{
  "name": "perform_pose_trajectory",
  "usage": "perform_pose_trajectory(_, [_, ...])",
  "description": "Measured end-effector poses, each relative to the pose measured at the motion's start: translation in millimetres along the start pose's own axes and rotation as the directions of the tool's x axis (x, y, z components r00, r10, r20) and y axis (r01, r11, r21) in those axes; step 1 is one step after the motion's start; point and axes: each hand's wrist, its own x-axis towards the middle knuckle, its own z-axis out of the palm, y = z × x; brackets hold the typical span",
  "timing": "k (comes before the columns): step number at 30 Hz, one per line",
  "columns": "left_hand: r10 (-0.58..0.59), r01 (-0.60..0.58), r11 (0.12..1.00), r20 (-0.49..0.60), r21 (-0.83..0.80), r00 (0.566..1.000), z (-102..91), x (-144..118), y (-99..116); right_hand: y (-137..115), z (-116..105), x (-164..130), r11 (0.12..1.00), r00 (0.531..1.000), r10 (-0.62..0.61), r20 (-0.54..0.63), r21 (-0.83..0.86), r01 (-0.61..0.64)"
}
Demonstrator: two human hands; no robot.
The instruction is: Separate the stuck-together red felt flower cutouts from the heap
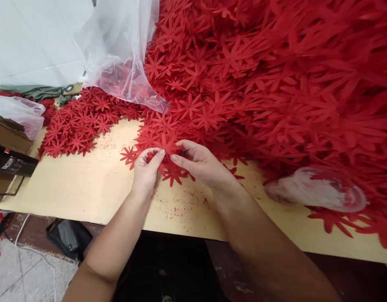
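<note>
Your left hand (145, 170) and your right hand (201, 163) meet at the front edge of a red flower heap (275, 84), both working on the same small cluster of red flower cutouts (168, 157). The left hand is curled, thumb and forefinger pinched together on a cutout at the top of that cluster. The right hand comes in from the other side with its fingers narrowed, thumb tip pointing at the left thumb and nearly touching it, gripping the same cutouts from the right. A few star-shaped petals stick out below your fingers and lie flat on the desk (86, 188).

The cluster sits on the bare tan top of the desk, near its middle, just where the big heap thins out into single pieces. Red crumbs (184, 205) speckle the surface just below your hands.

The heap fills the whole right and upper part of the view and spills over the desk edge at the right. A second, flatter patch of cutouts (77, 126) lies to the left, apart from your hands. A clear plastic bag (118, 50) drapes over the heap at the top, and another crumpled piece of clear plastic (316, 191) rests on the desk at the right. At the far left stand a cardboard box (7, 136) and a dark tool (12, 162) beside it.
</note>
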Motion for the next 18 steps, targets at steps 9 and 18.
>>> perform_pose_trajectory(9, [-0.062,0.054,0.991,-0.059,-0.125,0.996,-1.0,3,0,7,-19,7,0.991,0.942,-0.091,-0.322,-0.126,0.052])
perform_pose_trajectory(18, [-0.063,0.061,0.996,-0.026,-0.069,0.998,0.2,2,-2,10,-19,13,0.985,0.927,-0.124,-0.353,-0.156,0.072])
